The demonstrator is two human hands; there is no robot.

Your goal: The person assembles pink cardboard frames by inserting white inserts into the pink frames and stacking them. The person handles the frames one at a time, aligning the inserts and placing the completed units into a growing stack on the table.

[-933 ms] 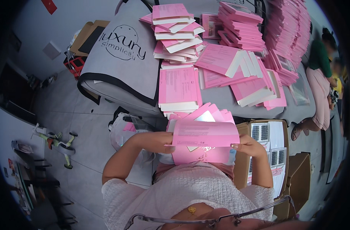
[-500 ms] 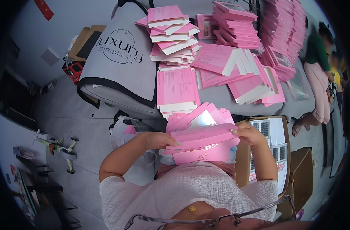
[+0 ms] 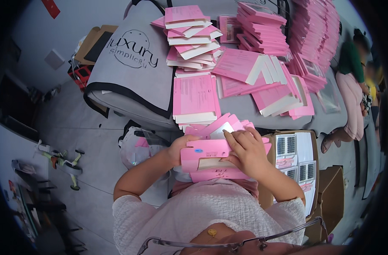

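Over my lap I hold a flattish pink cardboard box (image 3: 191, 158) with a cut-out in its side showing a pale inside. My left hand (image 3: 180, 148) grips its left end, the fingers mostly hidden behind it. My right hand (image 3: 248, 154) lies over the right part, fingers bent across the top edge and thumb by the cut-out. Beneath and behind it, several more pink card boxes (image 3: 210, 175) lie on my lap, one with a shiny pale window.
A grey sofa (image 3: 240, 112) bears a pink-and-white box stack (image 3: 185, 15), loose pink boxes (image 3: 236, 66) and tall wrapped pink piles (image 3: 313, 34). Right of me, a carton (image 3: 268, 191) holds clear cases with black contents. Left are a clear bag (image 3: 132, 148) and a small bike (image 3: 64, 163). A person (image 3: 351, 80) sits far right.
The pink box has turned so its cut-out side shows. My right hand has moved left from the box's right end onto its face; my left hand has shifted slightly up.
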